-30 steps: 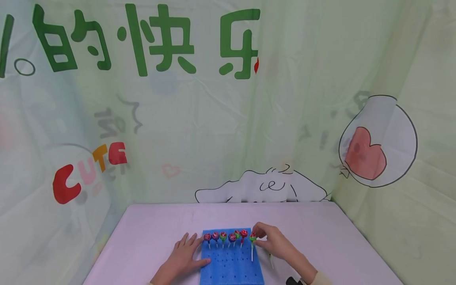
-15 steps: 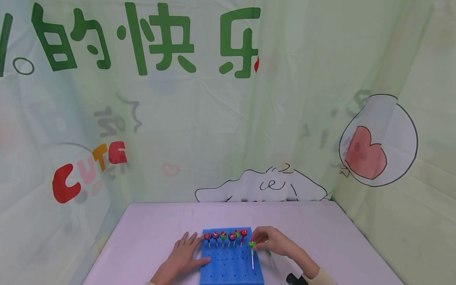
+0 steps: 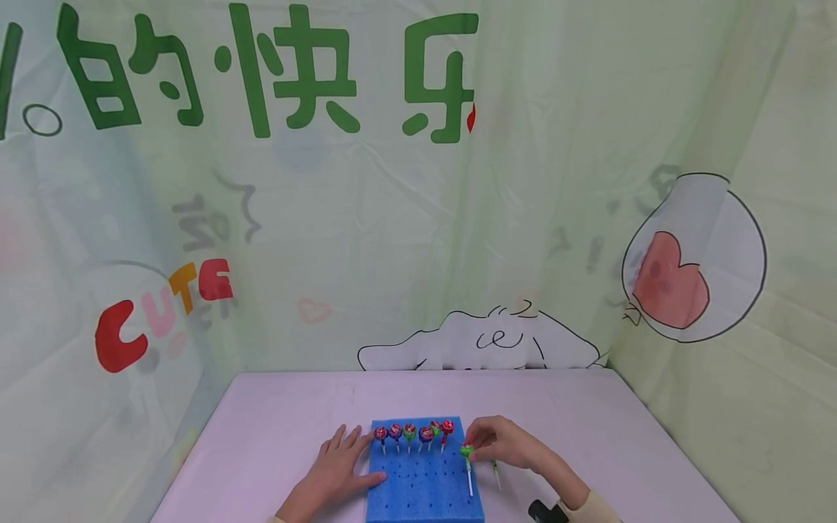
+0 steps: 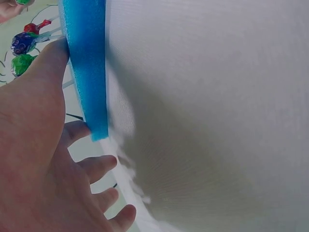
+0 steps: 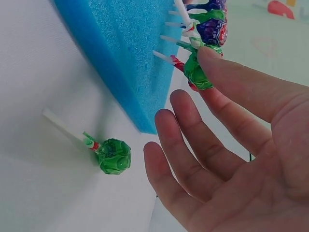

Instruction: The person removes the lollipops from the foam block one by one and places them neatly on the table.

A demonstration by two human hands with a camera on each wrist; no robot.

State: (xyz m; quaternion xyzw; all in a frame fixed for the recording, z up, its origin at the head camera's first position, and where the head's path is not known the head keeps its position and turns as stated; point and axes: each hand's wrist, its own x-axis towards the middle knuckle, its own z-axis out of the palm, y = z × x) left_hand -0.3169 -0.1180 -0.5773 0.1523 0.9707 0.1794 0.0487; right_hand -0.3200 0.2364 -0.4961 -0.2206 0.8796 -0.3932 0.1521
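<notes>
Shifted slightly rightward: green lollipop [image 5: 196, 71], pinched by right hand [image 3: 500, 439]; left hand [image 3: 336, 466], fingers spread, should brace blue foam board [image 3: 428, 497]

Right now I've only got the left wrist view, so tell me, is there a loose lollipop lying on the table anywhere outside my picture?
Observer: Yes, one loose lollipop in a green wrapper lies on the table beside the right edge of the blue foam block.
Operator: Okay, and my picture cuts off the row, so how many are planted in the foam altogether?
Observer: The head view shows six planted lollipops, all near the block's far edge.
Operator: Last one, how is the right hand holding its green lollipop?
Observer: The right wrist view shows it pinched by the wrapped head between the fingers, with the white stick left free.
</notes>
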